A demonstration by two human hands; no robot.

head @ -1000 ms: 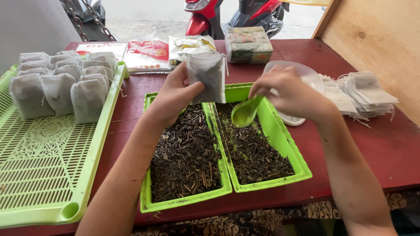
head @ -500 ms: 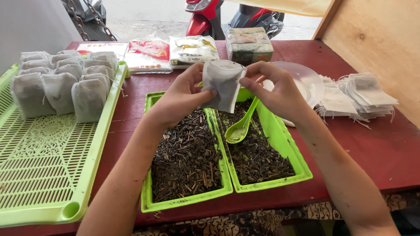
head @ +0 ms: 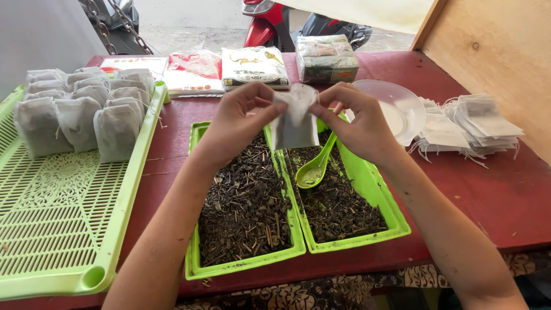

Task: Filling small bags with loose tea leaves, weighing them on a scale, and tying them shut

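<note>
Nearest me, two green trays (head: 356, 229) of dry leaf sit side by side on the red table (head: 505, 195), both well stocked, w/ a green spoon (head: 314, 166) lying in the right one, nobody holding it. Just above them my left hand (head: 238, 123) and right hand (head: 359, 117) each pinch a top corner of one white bag (head: 295, 123), thumb and fingers closed on it, bag hanging over the gap between trays; looks filled, top not closed yet I'd say. Left, a slotted green rack (head: 63, 224) holds approx a dozen filled bags (head: 80, 109) at its far end, most of it bare. Right, a clear lid (head: 402, 103) and a stack of flat empties (head: 476, 123), so plenty left. Far edge: packets (head: 252, 66)
</note>
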